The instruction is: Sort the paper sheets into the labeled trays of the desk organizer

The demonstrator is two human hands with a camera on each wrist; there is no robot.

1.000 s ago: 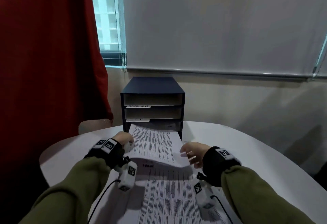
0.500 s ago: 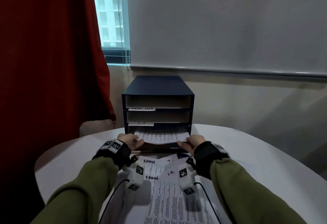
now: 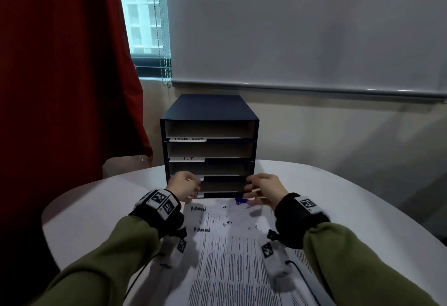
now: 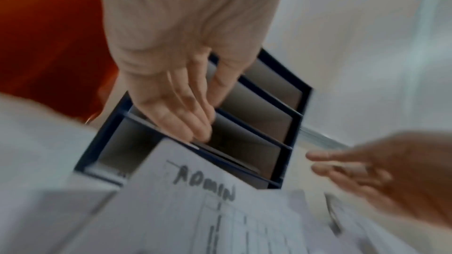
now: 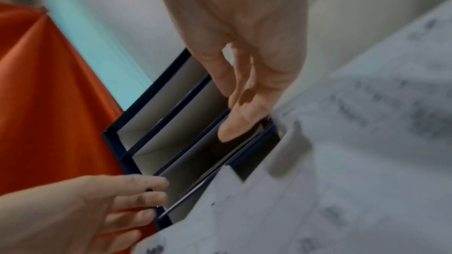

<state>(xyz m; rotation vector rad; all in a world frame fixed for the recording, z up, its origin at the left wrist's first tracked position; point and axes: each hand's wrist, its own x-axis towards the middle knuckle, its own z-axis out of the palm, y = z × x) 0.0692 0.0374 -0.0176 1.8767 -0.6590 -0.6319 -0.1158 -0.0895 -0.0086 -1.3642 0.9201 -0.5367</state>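
Observation:
A dark blue desk organizer [image 3: 209, 107] stands at the table's far side. Its top trays carry the labels "TASK LIST" and "I.T". A thin white sheet edge [image 3: 222, 174] shows in the third tray down. My left hand [image 3: 185, 184] is at that tray's left front, its straight fingers [image 4: 195, 128] touching the tray lip and holding nothing. My right hand [image 3: 262, 187] is at the right front, and its fingertips [image 5: 234, 126] rest against the same lip. Loose printed sheets [image 3: 232, 257] marked "ADMIN" and "I.T." lie on the table right under my wrists.
The white round table [image 3: 362, 209] curves away to the left and right of the papers. A red curtain [image 3: 60, 88] hangs at the left and a lowered blind [image 3: 302, 27] is behind the organizer. A small blue item [image 3: 240, 201] lies at the papers' far edge.
The sheet that both hands held has slid into the third tray. Both hands have let go of it and now sit at the tray's front.

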